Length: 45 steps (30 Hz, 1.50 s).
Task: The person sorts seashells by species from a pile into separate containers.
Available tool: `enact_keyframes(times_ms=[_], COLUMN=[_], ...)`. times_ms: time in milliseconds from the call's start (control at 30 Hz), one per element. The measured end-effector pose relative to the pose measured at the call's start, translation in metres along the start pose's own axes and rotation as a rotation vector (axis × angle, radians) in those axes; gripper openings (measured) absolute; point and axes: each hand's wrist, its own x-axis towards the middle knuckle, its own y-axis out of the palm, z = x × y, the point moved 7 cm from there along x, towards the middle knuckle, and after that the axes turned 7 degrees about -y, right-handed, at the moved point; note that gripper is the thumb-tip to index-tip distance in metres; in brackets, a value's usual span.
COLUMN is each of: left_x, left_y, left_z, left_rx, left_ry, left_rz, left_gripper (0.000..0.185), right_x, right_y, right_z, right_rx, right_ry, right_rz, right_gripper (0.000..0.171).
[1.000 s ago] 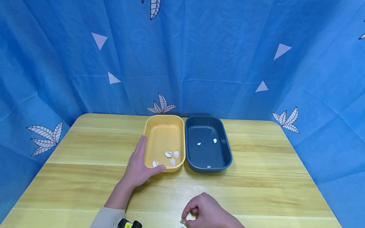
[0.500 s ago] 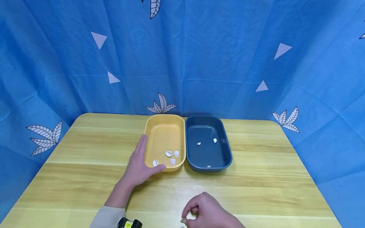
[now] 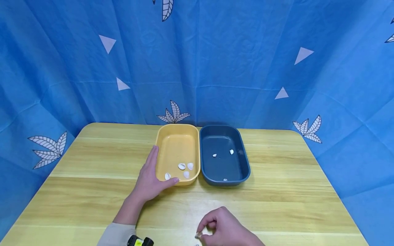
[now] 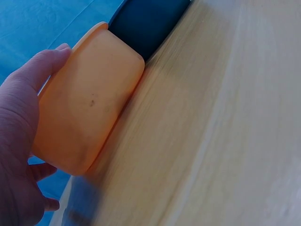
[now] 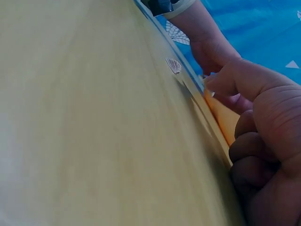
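Observation:
My left hand (image 3: 150,179) rests against the near left corner of the yellow plastic bin (image 3: 176,145). Its straight fingers lie along the left side, and the thumb reaches over the front rim. Several white seashells (image 3: 182,166) lie toward the bin's near end. Close to the table's front, my right hand (image 3: 224,227) pinches a small seashell (image 3: 198,235) between thumb and index finger, the other fingers curled in. Just below it another seashell (image 3: 197,245) shows at the frame's bottom edge; the right wrist view has a ribbed seashell (image 5: 174,65) on the wood.
A dark blue bin (image 3: 224,160) stands against the yellow one's right side, with a few small shells (image 3: 232,151) inside. Both are on a wooden table (image 3: 286,191). A blue patterned curtain (image 3: 234,61) hangs behind the table and along its sides.
The right hand and the pinched seashell have shifted very slightly. The left hand, both bins and the shells in them stay where they were.

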Motion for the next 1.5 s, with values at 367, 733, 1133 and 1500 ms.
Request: enact_keyframes(times_ms=[367, 733, 1133, 1500], left_x=[0.0, 0.0, -0.001, 0.0], left_y=[0.0, 0.0, 0.001, 0.002], left_z=[0.001, 0.001, 0.004, 0.005], left_rx=[-0.01, -0.018, -0.029, -0.03], left_ry=[0.007, 0.007, -0.003, 0.016], left_rz=[0.0, -0.002, -0.011, -0.018], left_gripper=[0.129, 0.127, 0.127, 0.127], right_x=[0.001, 0.008, 0.023, 0.045], right_y=[-0.03, -0.086, -0.158, -0.201], right_z=[0.016, 0.056, 0.078, 0.046], right_rx=[-0.015, -0.123, -0.187, -0.155], right_ry=[-0.118, -0.282, -0.243, -0.055], right_rz=[-0.082, -0.227, -0.468, -0.553], right_gripper=[0.02, 0.031, 0.023, 0.015])
